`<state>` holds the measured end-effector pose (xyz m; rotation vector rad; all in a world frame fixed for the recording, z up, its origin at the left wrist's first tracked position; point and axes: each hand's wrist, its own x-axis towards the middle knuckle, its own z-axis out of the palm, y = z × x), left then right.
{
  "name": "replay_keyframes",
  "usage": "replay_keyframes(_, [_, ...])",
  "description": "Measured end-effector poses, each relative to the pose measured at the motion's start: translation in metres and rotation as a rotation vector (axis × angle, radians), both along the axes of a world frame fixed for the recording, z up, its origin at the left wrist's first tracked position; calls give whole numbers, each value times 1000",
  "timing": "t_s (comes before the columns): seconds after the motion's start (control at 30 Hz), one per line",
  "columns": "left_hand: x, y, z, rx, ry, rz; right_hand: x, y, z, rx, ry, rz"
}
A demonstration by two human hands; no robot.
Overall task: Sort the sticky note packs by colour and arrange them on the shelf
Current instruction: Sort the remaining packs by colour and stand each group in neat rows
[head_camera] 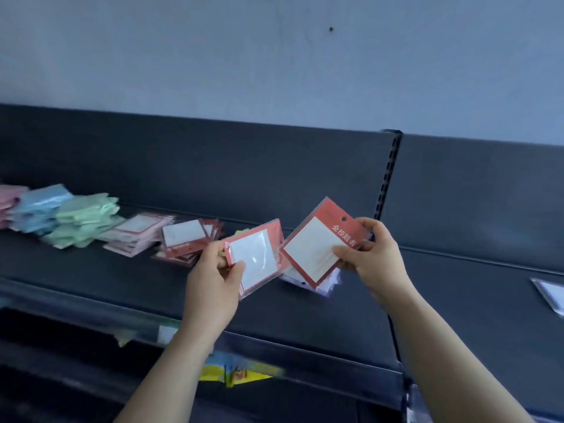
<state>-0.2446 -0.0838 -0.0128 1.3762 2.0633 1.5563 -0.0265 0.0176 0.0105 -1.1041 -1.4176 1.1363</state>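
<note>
1. The left hand (213, 279) grips a red-bordered pack (254, 259), thumb curled over its white face and fingers tucked behind. I cannot tell whether more packs sit behind it.
2. The right hand (372, 254) pinches a second red pack (316, 244) at its printed header, tilted, just right of the left fingers' pack.
3. Under the right fingers, loose packs (325, 285) lie on the dark shelf (122, 279).
4. Left of the left fingers a row of piles runs outward: red pile (186, 239), pale pink-edged pile (137, 233), green pile (82, 221), blue pile (39, 212), pink pile (9, 203).
5. Well right of the right fingers lies a single pack (552, 294).
</note>
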Motion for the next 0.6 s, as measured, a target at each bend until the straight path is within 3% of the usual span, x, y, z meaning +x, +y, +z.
replay_keyframes(0.3, [-110, -7, 11, -19, 4, 137, -106, 1, -4, -47, -2, 47])
replay_keyframes(0.6, [-161, 30, 16, -45, -39, 238, -156, 38, 6, -41, -19, 116])
